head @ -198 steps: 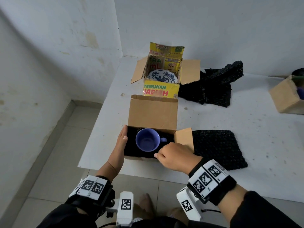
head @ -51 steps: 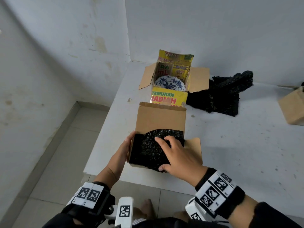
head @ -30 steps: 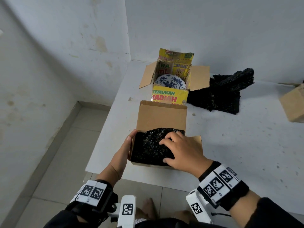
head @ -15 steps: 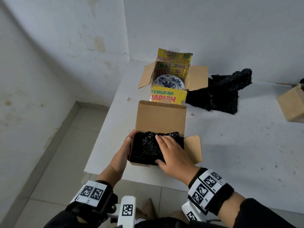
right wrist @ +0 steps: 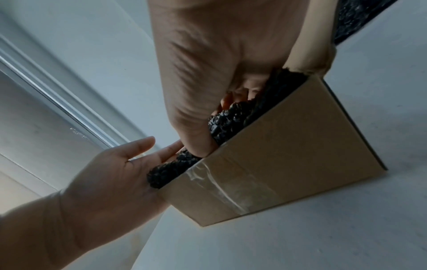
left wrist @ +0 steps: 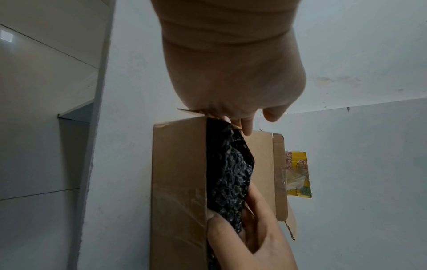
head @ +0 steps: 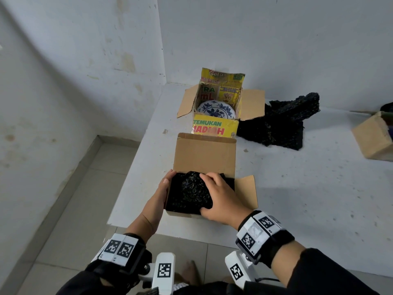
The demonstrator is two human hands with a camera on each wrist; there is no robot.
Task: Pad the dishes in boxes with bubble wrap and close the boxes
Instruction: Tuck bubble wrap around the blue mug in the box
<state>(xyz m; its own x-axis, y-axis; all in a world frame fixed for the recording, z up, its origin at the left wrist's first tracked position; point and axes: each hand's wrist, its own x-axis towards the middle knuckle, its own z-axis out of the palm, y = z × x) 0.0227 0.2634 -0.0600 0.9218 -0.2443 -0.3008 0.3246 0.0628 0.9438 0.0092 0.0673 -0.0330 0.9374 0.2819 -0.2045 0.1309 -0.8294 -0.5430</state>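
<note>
A small brown box (head: 204, 158) stands at the table's front edge, its rear flap upright. Black bubble wrap (head: 189, 192) fills it and hides the mug. My right hand (head: 221, 199) arches over the wrap, fingers curled onto its far part and thumb at its near edge, gripping it. My left hand (head: 161, 192) lies flat against the box's left side with straight fingers. In the right wrist view the wrap (right wrist: 231, 118) bulges above the box (right wrist: 289, 155) rim towards the left palm (right wrist: 104, 179). In the left wrist view the right hand (left wrist: 249, 237) straddles the wrap (left wrist: 228, 173).
Behind stands an open yellow printed box (head: 214, 128) holding a blue-and-white plate (head: 215, 110). A pile of black bubble wrap (head: 276, 126) lies to its right. Another brown box (head: 374, 139) sits at the far right edge. The white table (head: 297, 188) drops to tiled floor on the left.
The bubble wrap sheet went from the table into the box over the mug. My right hand pressed it down flat, then curled round it. The left hand stayed on the box's side.
</note>
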